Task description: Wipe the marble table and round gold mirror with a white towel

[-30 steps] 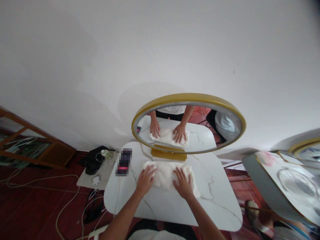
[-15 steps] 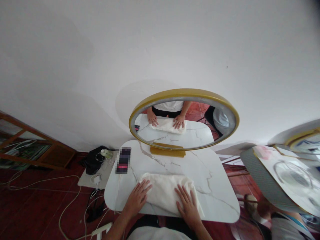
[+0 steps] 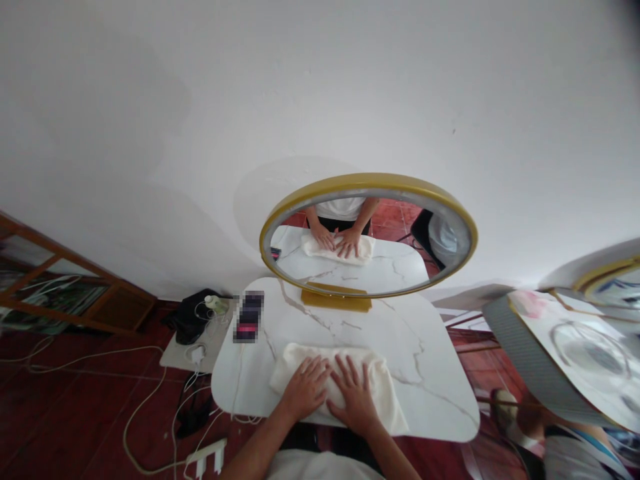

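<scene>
A folded white cloth lies near the front edge of a white marble-patterned table. My left hand rests palm down on the cloth, left of its middle, fingers spread. Right beside it, my right hand also lies flat on the cloth with its fingers apart. The fingertips of the two hands are close together. Behind the cloth stands an oval mirror with a gold frame, which reflects both hands and the cloth.
A pixelated dark phone-like item lies at the table's left. Left of the table are a low stand with a black bag, cables and a power strip. At right, another table and part of a person.
Both hands have moved inward over the cloth, from its two ends to its middle, and now lie side by side. The view has shifted slightly.
</scene>
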`<state>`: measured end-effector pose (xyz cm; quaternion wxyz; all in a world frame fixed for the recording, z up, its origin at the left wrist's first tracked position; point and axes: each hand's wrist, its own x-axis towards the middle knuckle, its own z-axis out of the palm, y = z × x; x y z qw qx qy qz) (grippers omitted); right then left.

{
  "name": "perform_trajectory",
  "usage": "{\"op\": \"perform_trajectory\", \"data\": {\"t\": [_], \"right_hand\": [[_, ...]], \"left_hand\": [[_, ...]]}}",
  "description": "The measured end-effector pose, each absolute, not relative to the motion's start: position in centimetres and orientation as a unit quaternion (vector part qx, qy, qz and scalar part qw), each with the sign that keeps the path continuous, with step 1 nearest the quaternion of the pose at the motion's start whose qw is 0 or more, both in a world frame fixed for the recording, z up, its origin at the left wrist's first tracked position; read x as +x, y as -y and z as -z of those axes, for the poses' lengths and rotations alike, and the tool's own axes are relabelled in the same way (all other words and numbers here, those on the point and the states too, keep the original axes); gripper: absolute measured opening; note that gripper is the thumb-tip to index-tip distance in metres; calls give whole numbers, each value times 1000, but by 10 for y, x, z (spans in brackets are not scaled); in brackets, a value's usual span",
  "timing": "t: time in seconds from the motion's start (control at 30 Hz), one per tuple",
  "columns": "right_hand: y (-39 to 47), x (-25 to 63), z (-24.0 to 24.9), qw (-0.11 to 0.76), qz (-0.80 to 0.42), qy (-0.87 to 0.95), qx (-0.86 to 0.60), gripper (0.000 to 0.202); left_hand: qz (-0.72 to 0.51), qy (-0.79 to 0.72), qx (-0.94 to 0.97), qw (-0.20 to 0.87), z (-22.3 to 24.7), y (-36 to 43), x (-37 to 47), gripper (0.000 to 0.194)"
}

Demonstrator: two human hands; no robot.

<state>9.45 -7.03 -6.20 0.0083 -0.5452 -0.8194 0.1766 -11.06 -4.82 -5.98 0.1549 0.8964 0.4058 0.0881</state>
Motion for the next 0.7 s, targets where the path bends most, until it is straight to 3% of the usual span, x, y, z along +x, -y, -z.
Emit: {"op": "perform_trajectory", "data": {"t": [0.23,0.7], "right_hand": [[73,97,69,11,-177,824,-537,76],[68,40,74,31,-208,859,-466,85]], "left_hand": [[-101,-458,869,157,67,52,-104,67],[-87,-507,856,51,81,76,-174,53]]}}
